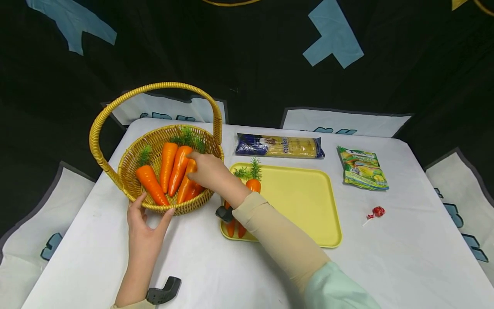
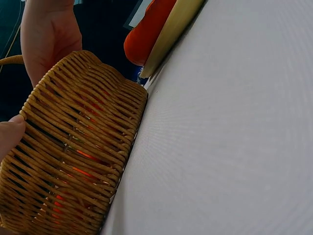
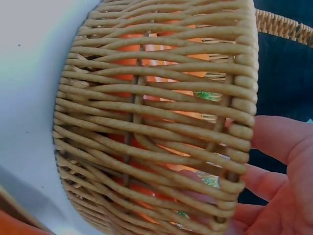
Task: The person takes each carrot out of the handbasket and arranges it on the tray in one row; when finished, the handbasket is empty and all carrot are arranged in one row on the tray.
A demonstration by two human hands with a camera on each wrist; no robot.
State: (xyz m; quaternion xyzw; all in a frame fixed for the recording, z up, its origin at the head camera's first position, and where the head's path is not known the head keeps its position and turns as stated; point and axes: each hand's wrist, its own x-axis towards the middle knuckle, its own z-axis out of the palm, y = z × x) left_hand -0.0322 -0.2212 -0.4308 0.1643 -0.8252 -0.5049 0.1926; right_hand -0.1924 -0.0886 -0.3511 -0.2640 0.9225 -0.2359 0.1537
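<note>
A yellow wicker basket (image 1: 154, 136) with a tall handle holds several orange carrots (image 1: 152, 185), some with green tops. My left hand (image 1: 144, 234) grips the basket's near rim, thumb and fingers spread apart; its thumb shows against the rim in the left wrist view. My right hand (image 1: 214, 174) reaches over the basket's right side, thumb and forefinger around a carrot (image 1: 187, 184) inside. In the right wrist view the wicker wall (image 3: 161, 107) partly hides these fingers. Under the right forearm, carrots with green tops (image 1: 253, 185) lie along the left side of a yellow tray (image 1: 301, 206).
A pack of spaghetti (image 1: 283, 146) lies behind the tray. To the right are a green and yellow packet (image 1: 362, 168) and a red lollipop (image 1: 378, 211). The white-covered table (image 1: 417, 253) ends at a dark curtain at the back.
</note>
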